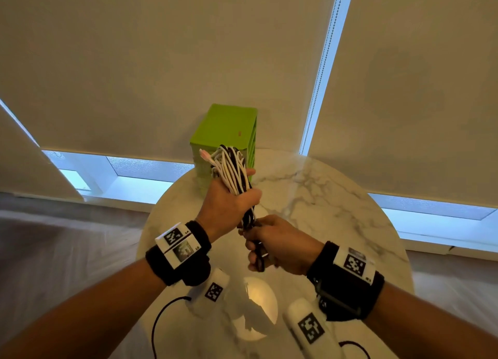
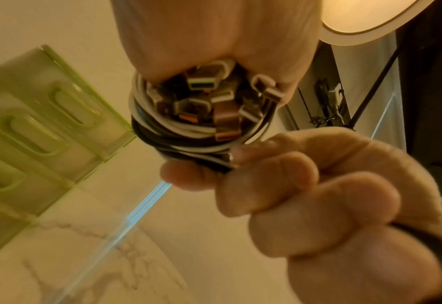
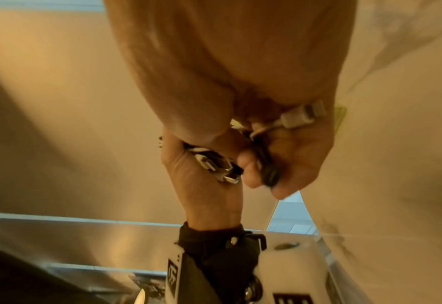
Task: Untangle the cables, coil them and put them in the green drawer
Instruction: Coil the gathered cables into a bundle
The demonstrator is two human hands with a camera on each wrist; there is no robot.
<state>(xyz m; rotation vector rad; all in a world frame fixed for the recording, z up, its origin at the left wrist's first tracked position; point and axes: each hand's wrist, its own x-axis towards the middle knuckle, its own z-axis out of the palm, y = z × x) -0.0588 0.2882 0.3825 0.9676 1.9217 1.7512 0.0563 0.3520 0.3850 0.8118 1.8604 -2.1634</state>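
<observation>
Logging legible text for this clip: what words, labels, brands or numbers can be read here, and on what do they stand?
No text reads clearly.
Wristband tags: square black-and-white code patterns, with tiny characters at the edge too small to read.
Wrist cameras: the same kind of code squares, no words.
Green drawer unit: a small reddish mark on top, too small to read.
Cables in the hands: no print visible on plugs or cords.

Dim warm light, blurred wrist views

Round marble table (image 1: 336,197) before drawn cream blinds (image 1: 134,62).
</observation>
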